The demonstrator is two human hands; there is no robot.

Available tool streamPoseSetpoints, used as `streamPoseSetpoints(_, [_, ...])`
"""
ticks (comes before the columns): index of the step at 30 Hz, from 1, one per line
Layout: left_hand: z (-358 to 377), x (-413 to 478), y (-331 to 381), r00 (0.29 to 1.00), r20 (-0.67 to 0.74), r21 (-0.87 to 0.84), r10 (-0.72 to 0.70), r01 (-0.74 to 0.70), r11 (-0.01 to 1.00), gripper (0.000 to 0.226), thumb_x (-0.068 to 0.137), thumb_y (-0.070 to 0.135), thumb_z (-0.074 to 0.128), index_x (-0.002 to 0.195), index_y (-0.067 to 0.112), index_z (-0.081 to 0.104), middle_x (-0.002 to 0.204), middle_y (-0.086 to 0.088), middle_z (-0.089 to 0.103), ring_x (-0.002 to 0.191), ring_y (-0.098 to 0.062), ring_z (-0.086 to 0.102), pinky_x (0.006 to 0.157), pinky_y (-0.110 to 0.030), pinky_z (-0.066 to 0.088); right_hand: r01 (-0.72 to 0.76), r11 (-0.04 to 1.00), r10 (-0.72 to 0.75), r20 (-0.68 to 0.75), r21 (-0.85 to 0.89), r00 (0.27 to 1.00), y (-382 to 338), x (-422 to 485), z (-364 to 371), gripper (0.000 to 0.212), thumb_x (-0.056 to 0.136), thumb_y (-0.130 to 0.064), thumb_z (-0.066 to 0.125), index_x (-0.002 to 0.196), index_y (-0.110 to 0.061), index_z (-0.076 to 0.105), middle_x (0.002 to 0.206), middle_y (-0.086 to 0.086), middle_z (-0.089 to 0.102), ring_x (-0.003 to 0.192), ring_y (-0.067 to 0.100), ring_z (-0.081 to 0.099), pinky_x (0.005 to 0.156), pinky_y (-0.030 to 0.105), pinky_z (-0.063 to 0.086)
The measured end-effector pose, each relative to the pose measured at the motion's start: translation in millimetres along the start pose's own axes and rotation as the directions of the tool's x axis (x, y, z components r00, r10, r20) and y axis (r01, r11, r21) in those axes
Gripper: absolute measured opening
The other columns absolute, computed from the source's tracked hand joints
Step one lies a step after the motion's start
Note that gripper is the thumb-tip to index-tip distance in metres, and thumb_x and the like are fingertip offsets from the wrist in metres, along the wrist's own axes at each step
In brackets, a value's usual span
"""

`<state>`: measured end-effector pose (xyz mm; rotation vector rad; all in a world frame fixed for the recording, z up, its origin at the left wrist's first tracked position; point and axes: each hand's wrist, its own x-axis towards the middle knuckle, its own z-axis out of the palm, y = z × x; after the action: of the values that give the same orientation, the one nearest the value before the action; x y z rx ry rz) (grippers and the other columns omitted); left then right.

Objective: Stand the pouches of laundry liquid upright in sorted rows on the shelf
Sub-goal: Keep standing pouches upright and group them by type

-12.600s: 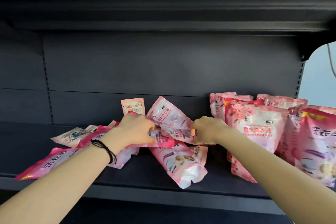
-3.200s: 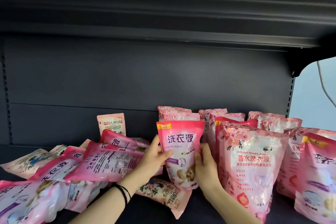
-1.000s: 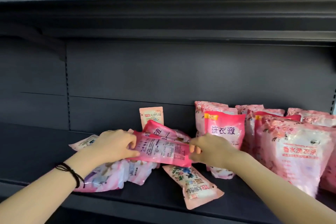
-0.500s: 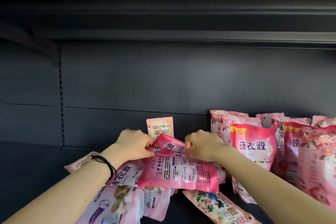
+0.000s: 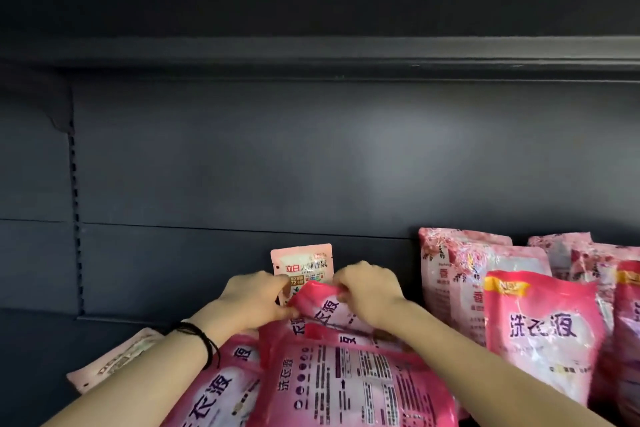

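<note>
A pile of pink pouches lies flat in the lower middle, topped by one showing its printed back (image 5: 349, 388). Behind it a pink pouch (image 5: 323, 308) tilts up at the back of the pile. My left hand (image 5: 254, 298) grips its left top corner and my right hand (image 5: 369, 291) pinches its top edge on the right. Rows of upright pink pouches stand at the right, the nearest one (image 5: 540, 333) facing forward with floral ones (image 5: 450, 263) behind. A small pale pink sachet (image 5: 303, 263) stands against the back wall behind my hands.
The dark shelf back wall (image 5: 242, 166) fills the upper view, under the shelf above (image 5: 311, 10). A pale flat pouch (image 5: 114, 360) lies at the left of the pile. Bare shelf floor (image 5: 41, 340) stretches left of it.
Both hands let go of the back-printed pouch, which now lies on the pile, and have reached to the tilted pouch behind it. The view has moved closer and slightly left.
</note>
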<state>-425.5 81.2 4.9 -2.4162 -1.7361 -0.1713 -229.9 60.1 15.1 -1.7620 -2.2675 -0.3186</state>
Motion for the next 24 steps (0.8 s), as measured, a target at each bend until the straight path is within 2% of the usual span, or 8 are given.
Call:
streamPoseSetpoints(4, [-0.7, 17.1, -20.1, 0.999, 0.017, -0.408, -0.039, 0.042, 0.912, 0.044, 0.075, 0.066, 0.062, 0.106, 0.034, 0.056, 0.101, 0.016, 0.06, 0.096, -0.006, 0.058, 0.084, -0.031, 0.049, -0.143, 0.94, 0.2, -0.161, 0.31, 0.966, 25.9, 11.6, -0.1, 0.007, 0.088, -0.017, 0.057, 0.082, -0.018, 0.061, 0.091, 0.009, 0.069, 0.088, 0.031, 0.064, 0.071, 0.032, 0.046])
streamPoseSetpoints(6, [-2.7, 19.9, -24.3, 1.0, -0.007, -0.488, -0.025, 0.018, 0.873, 0.046, 0.078, 0.059, 0.064, 0.111, 0.028, 0.059, 0.102, 0.013, 0.06, 0.098, -0.005, 0.056, 0.089, -0.026, 0.046, -0.155, 0.89, 0.29, -0.271, 0.428, 0.918, 36.8, 12.4, 0.6, 0.014, 0.088, -0.012, 0.058, 0.075, -0.014, 0.055, 0.078, 0.009, 0.065, 0.075, 0.029, 0.059, 0.067, 0.034, 0.045])
streamPoseSetpoints(10, [-9.7, 21.4, -20.2, 1.0, -0.018, -0.651, -0.014, -0.001, 0.759, 0.046, 0.081, 0.051, 0.066, 0.113, 0.017, 0.063, 0.11, 0.005, 0.065, 0.098, -0.007, 0.059, 0.069, -0.015, 0.043, -0.058, 0.788, 0.397, -0.434, 0.613, 0.808, 47.6, 9.1, -19.5, 0.013, 0.091, -0.006, 0.057, 0.078, -0.007, 0.056, 0.066, -0.004, 0.055, 0.063, 0.02, 0.047, 0.059, 0.029, 0.029])
streamPoseSetpoints(12, [-13.8, 21.4, -13.1, 1.0, -0.009, -0.755, -0.004, -0.004, 0.656, 0.043, 0.082, 0.05, 0.065, 0.112, 0.02, 0.063, 0.111, 0.004, 0.066, 0.097, -0.008, 0.062, 0.062, -0.016, 0.044, -0.003, 0.734, 0.434, -0.465, 0.679, 0.772, 47.4, 7.2, -33.1, 0.017, 0.093, -0.01, 0.058, 0.076, -0.006, 0.054, 0.061, -0.006, 0.05, 0.057, 0.016, 0.043, 0.053, 0.027, 0.031])
streamPoseSetpoints(15, [-22.4, 18.4, 5.1, 0.998, -0.028, -0.896, 0.055, -0.05, 0.441, 0.041, 0.082, 0.05, 0.062, 0.114, 0.025, 0.059, 0.116, 0.008, 0.065, 0.107, -0.007, 0.06, 0.078, -0.023, 0.052, 0.084, 0.651, 0.464, -0.484, 0.754, 0.742, 35.3, 3.9, -45.4, 0.016, 0.094, -0.012, 0.057, 0.079, -0.006, 0.056, 0.063, -0.002, 0.054, 0.056, 0.011, 0.042, 0.05, 0.015, 0.034])
streamPoseSetpoints(18, [-24.3, 12.5, 24.4, 0.995, -0.061, -0.971, 0.077, -0.078, 0.227, 0.059, 0.072, 0.062, 0.064, 0.122, 0.03, 0.055, 0.121, 0.009, 0.065, 0.111, -0.008, 0.061, 0.097, -0.034, 0.05, 0.153, 0.519, 0.506, -0.447, 0.841, 0.738, 25.2, 2.9, -37.9, 0.017, 0.092, -0.015, 0.058, 0.079, -0.004, 0.057, 0.069, 0.01, 0.06, 0.062, 0.017, 0.048, 0.061, 0.035, 0.046])
streamPoseSetpoints(21, [-17.0, 8.2, 35.3, 0.997, -0.035, -0.999, 0.064, -0.035, -0.014, 0.045, 0.077, 0.053, 0.061, 0.116, 0.031, 0.06, 0.118, 0.006, 0.068, 0.11, -0.014, 0.063, 0.104, -0.042, 0.044, 0.151, 0.292, 0.566, -0.298, 0.944, 0.768, 16.8, -3.7, -22.0, 0.016, 0.092, -0.014, 0.06, 0.077, -0.009, 0.06, 0.078, 0.014, 0.067, 0.072, 0.02, 0.057, 0.073, 0.047, 0.052])
streamPoseSetpoints(24, [-15.6, 3.4, 32.9, 1.0, -0.005, -0.999, 0.017, -0.005, -0.039, 0.038, 0.078, 0.057, 0.053, 0.111, 0.037, 0.057, 0.122, 0.005, 0.065, 0.111, -0.015, 0.06, 0.108, -0.045, 0.039, 0.149, 0.2, 0.552, -0.237, 0.968, 0.799, 8.0, -12.9, -16.9, 0.015, 0.094, -0.009, 0.057, 0.081, -0.005, 0.06, 0.079, 0.012, 0.065, 0.072, 0.019, 0.055, 0.068, 0.036, 0.047])
